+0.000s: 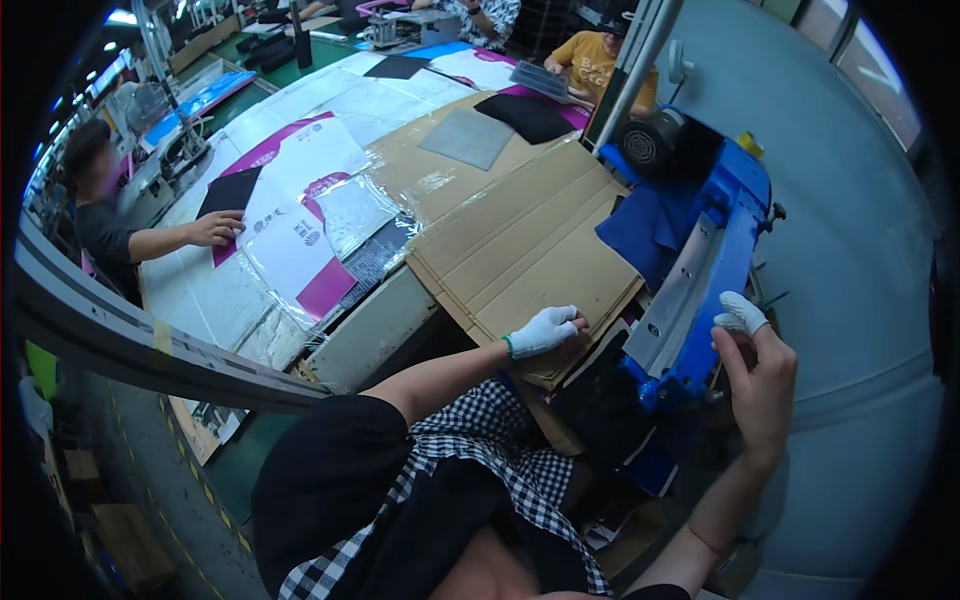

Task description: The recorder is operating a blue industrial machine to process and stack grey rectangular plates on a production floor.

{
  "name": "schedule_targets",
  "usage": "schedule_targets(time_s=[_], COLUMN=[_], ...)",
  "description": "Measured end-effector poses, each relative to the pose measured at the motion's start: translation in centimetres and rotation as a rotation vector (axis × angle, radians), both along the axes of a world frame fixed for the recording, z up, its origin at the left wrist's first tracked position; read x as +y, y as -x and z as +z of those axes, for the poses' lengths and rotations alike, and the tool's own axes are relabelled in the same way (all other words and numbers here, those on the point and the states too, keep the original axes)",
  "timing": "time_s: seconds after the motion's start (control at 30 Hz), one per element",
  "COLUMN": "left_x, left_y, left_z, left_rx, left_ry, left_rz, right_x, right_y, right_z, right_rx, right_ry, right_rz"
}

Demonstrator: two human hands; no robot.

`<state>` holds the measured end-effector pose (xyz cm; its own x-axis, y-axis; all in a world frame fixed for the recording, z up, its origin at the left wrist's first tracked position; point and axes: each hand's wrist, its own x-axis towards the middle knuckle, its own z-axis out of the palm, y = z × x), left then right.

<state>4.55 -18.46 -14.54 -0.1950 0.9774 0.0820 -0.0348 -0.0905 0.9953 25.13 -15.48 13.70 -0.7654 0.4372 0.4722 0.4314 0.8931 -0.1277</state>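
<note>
My left hand, in a white glove with green trim at the wrist, is over the near edge of a stack of brown cardboard sheets. Its fingers are bent close together; anything under them is hidden. Out to the right, my right hand is raised beside a blue machine, with white covers on two fingers. The fingers curve toward the thumb with a small gap, and I see nothing between them. A dark blue cloth hangs at the machine, next to a metal plate.
A large table bears printed white-and-magenta sheets, black pieces and a grey sheet. A co-worker's hand touches sheets at left. Another person in yellow works beyond. A metal post rises near the machine.
</note>
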Motion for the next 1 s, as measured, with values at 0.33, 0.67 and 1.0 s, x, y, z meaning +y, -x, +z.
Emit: schedule_targets(time_s=[0.33, 0.67, 1.0], left_x=[0.9, 0.9, 1.1], left_y=[-0.1, -0.1, 0.1], left_z=[0.4, 0.4, -0.6], left_rx=[-0.091, -0.265, -0.392], left_ry=[0.033, 0.100, 0.086], left_rz=[-0.028, -0.037, -0.033], right_x=[2.3, 1.8, 1.4], right_y=[-1.1, -1.0, -0.8], right_z=[-3.1, -4.0, -4.7], right_rx=[0.381, 0.536, 0.653], right_ry=[0.585, 0.610, 0.471], right_rz=[0.127, 0.048, -0.023])
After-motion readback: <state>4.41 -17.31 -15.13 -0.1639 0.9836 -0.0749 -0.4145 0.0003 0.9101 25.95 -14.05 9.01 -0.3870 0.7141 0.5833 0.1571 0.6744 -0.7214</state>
